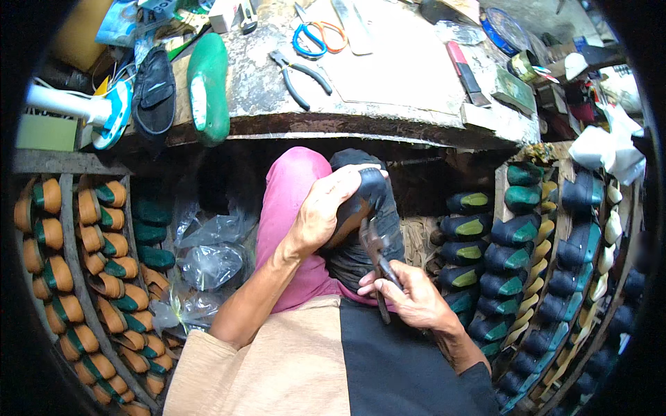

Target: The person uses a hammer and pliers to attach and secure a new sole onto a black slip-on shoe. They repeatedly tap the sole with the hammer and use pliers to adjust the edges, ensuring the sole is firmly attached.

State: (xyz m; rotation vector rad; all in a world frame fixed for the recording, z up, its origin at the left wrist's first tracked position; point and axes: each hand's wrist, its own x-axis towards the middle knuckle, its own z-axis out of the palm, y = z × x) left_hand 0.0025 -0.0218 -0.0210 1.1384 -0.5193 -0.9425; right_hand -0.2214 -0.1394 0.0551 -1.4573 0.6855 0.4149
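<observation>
Over my lap, my left hand (316, 216) grips a dark shoe upper (372, 186), its black toe end pointing away from me. A brown underside (345, 227) shows beside my fingers; the rest is partly hidden by the hand and hard to tell from the dark trouser leg. My right hand (414, 297) is closed around the handles of metal pincers (374, 241). Their jaws are at the near right side of the shoe; whether they touch it I cannot tell.
Ahead, the worn workbench (250, 104) carries pliers (298, 76), scissors (319, 38), a red-handled knife (466, 73), a green shoe last (208, 90) and a black shoe (154, 97). Racks of orange-brown shoes (66, 305) stand left, dark shoes (510, 260) right. Plastic bags (211, 267) lie left of my legs.
</observation>
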